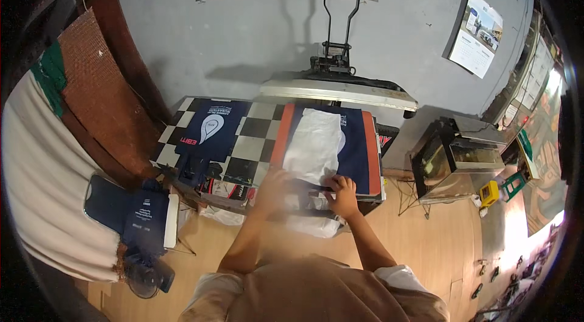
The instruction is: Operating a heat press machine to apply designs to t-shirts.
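Note:
A navy printed fabric piece [356, 153] lies flat on the orange-edged lower bed [374, 153] of a heat press. Over its left part is a wrinkled white sheet [315, 139], which hides much of the print. My right hand [344, 194] has its curled fingers at the sheet's near right corner, where the sheet is crumpled. Motion blurs my left hand [273, 187] at the near left corner of the bed, so its grip is unclear. Behind the bed, the press's pale upper plate [337, 93] is raised, its black handle [349, 25] upright against the wall.
Left of the bed, another navy printed piece [207, 132] lies on a black-and-white checked tabletop [255, 128]. More navy pieces [143, 217] are stacked at lower left, beside a cream cloth [50, 185]. A glass tank [451, 167] stands at right, near a yellow object [489, 193].

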The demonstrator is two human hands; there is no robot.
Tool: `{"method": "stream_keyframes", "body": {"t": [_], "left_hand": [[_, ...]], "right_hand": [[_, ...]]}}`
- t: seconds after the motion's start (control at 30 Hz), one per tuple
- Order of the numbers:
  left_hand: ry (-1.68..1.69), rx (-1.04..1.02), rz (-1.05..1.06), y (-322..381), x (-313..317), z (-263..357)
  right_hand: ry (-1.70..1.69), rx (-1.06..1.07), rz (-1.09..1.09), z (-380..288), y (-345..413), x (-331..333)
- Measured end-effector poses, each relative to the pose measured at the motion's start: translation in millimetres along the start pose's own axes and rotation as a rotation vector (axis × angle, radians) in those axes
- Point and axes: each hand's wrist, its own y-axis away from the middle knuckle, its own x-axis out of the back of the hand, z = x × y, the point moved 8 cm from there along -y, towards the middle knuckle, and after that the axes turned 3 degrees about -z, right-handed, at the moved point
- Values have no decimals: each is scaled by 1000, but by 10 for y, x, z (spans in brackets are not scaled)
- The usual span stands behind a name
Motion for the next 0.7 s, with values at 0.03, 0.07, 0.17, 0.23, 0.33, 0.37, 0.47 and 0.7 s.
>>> {"method": "stream_keyframes", "body": {"t": [0.03,0.07,0.17,0.23,0.33,0.37,0.47,0.7], "left_hand": [[51,21,-10,-15,61,46],[102,41,-21,-30,74,34],[74,97,12,108,50,-263],[77,50,32,141,78,-433],[193,155,125,209,223,-773],[194,154,122,184,303,-823],[319,66,155,185,531,-1116],[400,66,209,381,804,-2023]], "right_hand": [[27,50,14,-69,31,-14],[74,52,86,-53,63,-42],[90,97,111,-201,48,-137],[22,107,150,-384,-18,-82],[-109,-29,144,-498,-149,-127],[-109,-32,145,-564,-209,-186],[-312,-72,165,-763,-416,-335],[-376,21,91,-1350,-999,-982]]}}
